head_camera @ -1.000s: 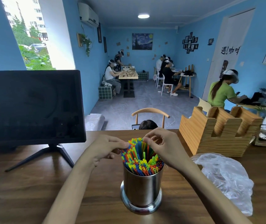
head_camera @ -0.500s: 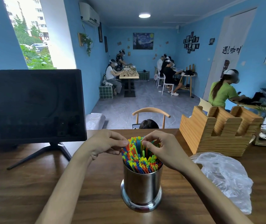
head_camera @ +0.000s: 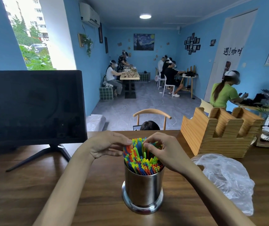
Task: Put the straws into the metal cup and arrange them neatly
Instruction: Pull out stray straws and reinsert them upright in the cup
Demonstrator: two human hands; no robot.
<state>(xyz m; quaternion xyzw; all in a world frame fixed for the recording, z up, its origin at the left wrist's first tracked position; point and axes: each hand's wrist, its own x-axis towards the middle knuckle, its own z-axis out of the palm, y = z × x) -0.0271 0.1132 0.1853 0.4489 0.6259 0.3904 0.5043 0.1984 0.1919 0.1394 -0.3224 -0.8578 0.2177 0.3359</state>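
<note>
A shiny metal cup (head_camera: 143, 191) stands upright on the wooden table (head_camera: 24, 185) in front of me. It is packed with several colourful straws (head_camera: 140, 159) that lean towards the far side. My left hand (head_camera: 105, 146) touches the left side of the bundle, its thumb and fingertips curled round the outer straws. My right hand (head_camera: 162, 151) reaches in from the right and pinches the tops of the far straws with curled fingers. The far straw tips are partly hidden behind both hands.
A dark monitor (head_camera: 32, 106) on a stand occupies the table's left. A wooden holder (head_camera: 218, 134) stands at the right rear, with a crumpled clear plastic bag (head_camera: 225, 178) lying in front of it. A chair and someone's head show beyond the far edge.
Both hands have closed in a little tighter on the straw bundle, the left thumb now reaching the straws. The cup has stayed in place.
</note>
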